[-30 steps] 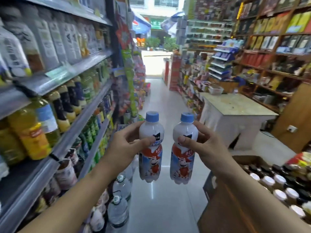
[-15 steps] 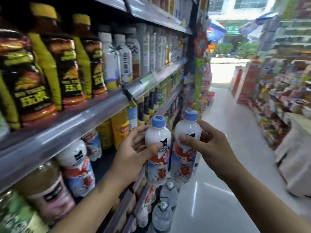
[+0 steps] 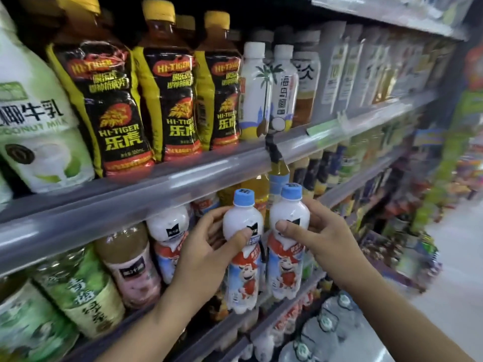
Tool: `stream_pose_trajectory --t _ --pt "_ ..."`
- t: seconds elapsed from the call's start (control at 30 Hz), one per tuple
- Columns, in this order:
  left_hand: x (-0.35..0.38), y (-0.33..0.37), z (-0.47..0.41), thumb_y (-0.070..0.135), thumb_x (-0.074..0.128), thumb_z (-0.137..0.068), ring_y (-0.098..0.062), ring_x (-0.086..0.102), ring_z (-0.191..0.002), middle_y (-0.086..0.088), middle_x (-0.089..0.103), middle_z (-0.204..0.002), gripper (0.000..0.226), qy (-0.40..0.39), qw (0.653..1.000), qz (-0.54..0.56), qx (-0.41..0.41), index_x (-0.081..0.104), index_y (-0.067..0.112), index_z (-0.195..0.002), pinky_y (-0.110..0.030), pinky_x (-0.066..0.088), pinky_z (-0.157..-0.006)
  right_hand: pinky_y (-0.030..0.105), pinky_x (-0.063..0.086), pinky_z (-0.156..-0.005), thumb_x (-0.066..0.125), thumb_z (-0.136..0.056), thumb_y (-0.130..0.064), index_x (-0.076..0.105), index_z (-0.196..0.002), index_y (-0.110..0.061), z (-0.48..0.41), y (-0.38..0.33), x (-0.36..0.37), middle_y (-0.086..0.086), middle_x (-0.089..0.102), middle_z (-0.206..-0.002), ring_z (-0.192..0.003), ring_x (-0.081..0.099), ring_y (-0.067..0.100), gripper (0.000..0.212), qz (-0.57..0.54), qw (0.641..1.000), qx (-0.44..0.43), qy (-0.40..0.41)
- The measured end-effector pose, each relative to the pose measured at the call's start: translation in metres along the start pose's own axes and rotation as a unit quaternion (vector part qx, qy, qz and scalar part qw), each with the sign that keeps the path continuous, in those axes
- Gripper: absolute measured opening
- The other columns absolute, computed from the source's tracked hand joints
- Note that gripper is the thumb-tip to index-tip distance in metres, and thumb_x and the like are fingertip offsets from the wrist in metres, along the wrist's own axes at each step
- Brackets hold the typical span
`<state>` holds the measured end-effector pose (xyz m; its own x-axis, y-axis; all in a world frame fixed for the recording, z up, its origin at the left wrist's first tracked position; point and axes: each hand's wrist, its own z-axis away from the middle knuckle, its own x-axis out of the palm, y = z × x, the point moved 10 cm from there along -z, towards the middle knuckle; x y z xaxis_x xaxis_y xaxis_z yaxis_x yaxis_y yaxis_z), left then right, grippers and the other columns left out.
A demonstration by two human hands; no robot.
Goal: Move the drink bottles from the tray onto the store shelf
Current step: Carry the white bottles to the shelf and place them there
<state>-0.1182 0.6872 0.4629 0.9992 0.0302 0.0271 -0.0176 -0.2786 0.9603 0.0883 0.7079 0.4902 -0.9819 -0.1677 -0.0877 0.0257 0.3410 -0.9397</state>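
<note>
Right below the grey shelf rail [image 3: 198, 184], two white drink bottles with blue caps and a cartoon cow on the label are held upright, side by side and almost touching. The left hand [image 3: 206, 257] is wrapped around the left bottle [image 3: 244, 254], thumb pressed across its front just under the shoulder and the fingers curled round the far side. The right hand [image 3: 324, 241] grips the right bottle [image 3: 287, 246] the same way, thumb on the front, fingers closed behind it. Both caps sit just under the rail, the right one a little higher than the left.

Behind the left hand, under the same rail, a matching cow-label bottle [image 3: 168, 239] already stands on the shelf, with a brown-topped pink-label bottle [image 3: 130, 265] just beside it further left and green-label bottles [image 3: 78, 288] beyond that. Above the rail stands a row of black-and-yellow Hi-Tiger bottles [image 3: 167, 95], with a large white coconut milk bottle [image 3: 34, 121] at their left and slim white palm-tree bottles [image 3: 254, 92] at their right. Below the rail, past the held bottles, orange drink bottles [image 3: 257, 189] stand further back. Near the floor under the right forearm lie clear water bottles [image 3: 321, 327]. The aisle to the right of the rail is blurred.
</note>
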Motion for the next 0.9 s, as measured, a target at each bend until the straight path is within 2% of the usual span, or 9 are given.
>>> stream_pose_trajectory --t 0.2,0.37,0.47,0.6,0.7,0.77,0.8,0.83,0.9 --pt "-0.007 0.012 0.014 0.051 0.072 -0.077 0.004 0.07 -0.101 0.026 0.073 -0.111 0.043 0.113 0.99 -0.076 0.03 0.061 0.042 -0.118 -0.015 0.056 -0.08 0.027 0.062 -0.079 0.085 -0.081 -0.022 0.058 -0.139 -0.015 -0.024 0.022 0.014 0.002 0.082 -0.109 -0.098 0.078 0.016 0.064 -0.01 0.997 0.046 -0.06" --pt "-0.016 0.015 0.017 0.06 0.067 -0.083 0.009 0.068 -0.099 0.032 0.07 -0.11 0.034 0.168 0.976 -0.137 0.013 0.058 0.05 -0.114 -0.019 0.057 -0.078 0.029 0.064 -0.072 0.086 -0.072 -0.036 0.06 -0.135 -0.012 -0.043 0.027 0.033 0.005 0.083 -0.103 -0.091 0.08 0.019 0.072 -0.034 0.994 0.056 -0.088" --pt "-0.024 0.016 0.016 0.047 0.067 -0.092 0.012 0.066 -0.1 0.032 0.07 -0.111 0.029 0.198 0.968 -0.155 0.015 0.059 0.046 -0.12 -0.019 0.054 -0.082 0.037 0.065 -0.075 0.084 -0.075 -0.039 0.068 -0.124 -0.016 -0.051 0.024 0.05 0.005 0.084 -0.1 -0.09 0.081 0.022 0.057 -0.037 0.992 0.037 -0.112" --pt "-0.023 0.028 0.016 0.041 0.063 -0.098 0.013 0.066 -0.095 0.033 0.068 -0.108 0.029 0.215 0.954 -0.206 0.038 0.054 0.039 -0.125 -0.01 0.053 -0.076 0.033 0.066 -0.069 0.081 -0.088 -0.033 0.075 -0.102 -0.018 -0.059 0.017 0.057 0.009 0.082 -0.093 -0.085 0.08 0.023 0.021 -0.022 0.995 -0.007 -0.101" --pt "-0.02 0.034 0.016 0.045 0.06 -0.098 0.007 0.066 -0.094 0.022 0.069 -0.106 0.029 0.218 0.944 -0.246 0.041 0.048 0.043 -0.125 -0.018 0.055 -0.079 0.035 0.064 -0.067 0.08 -0.09 -0.035 0.073 -0.096 -0.029 -0.065 0.012 0.059 0.009 0.08 -0.091 -0.082 0.078 0.021 0.011 0.001 0.995 -0.033 -0.089" --pt "-0.019 0.034 0.017 0.045 0.058 -0.099 0.007 0.065 -0.096 0.02 0.067 -0.111 0.031 0.222 0.939 -0.26 0.039 0.046 0.042 -0.127 -0.022 0.055 -0.082 0.028 0.062 -0.063 0.079 -0.086 -0.04 0.071 -0.088 -0.044 -0.067 0.008 0.062 0.0 0.079 -0.091 -0.078 0.077 0.011 0.01 0.011 0.995 -0.043 -0.086" --pt "-0.017 0.034 0.016 0.046 0.058 -0.099 0.005 0.066 -0.096 0.018 0.066 -0.114 0.033 0.224 0.935 -0.27 0.04 0.046 0.039 -0.129 -0.026 0.056 -0.083 0.024 0.062 -0.061 0.079 -0.086 -0.041 0.07 -0.087 -0.045 -0.068 0.006 0.062 -0.004 0.078 -0.09 -0.075 0.076 0.007 0.011 0.019 0.995 -0.05 -0.082" --pt "-0.016 0.035 0.016 0.046 0.057 -0.099 0.002 0.067 -0.094 0.016 0.066 -0.116 0.036 0.227 0.933 -0.277 0.041 0.046 0.036 -0.132 -0.031 0.057 -0.084 0.023 0.061 -0.06 0.079 -0.087 -0.04 0.069 -0.089 -0.04 -0.069 0.004 0.062 -0.004 0.078 -0.089 -0.074 0.075 0.007 0.011 0.027 0.995 -0.056 -0.077" --pt "-0.015 0.035 0.016 0.046 0.056 -0.099 -0.004 0.067 -0.093 0.01 0.066 -0.117 0.045 0.232 0.93 -0.28 0.041 0.044 0.029 -0.139 -0.039 0.057 -0.087 0.037 0.061 -0.064 0.079 -0.089 -0.041 0.068 -0.091 -0.026 -0.069 0.003 0.062 -0.001 0.076 -0.082 -0.075 0.074 0.017 0.019 0.045 0.995 -0.063 -0.069"
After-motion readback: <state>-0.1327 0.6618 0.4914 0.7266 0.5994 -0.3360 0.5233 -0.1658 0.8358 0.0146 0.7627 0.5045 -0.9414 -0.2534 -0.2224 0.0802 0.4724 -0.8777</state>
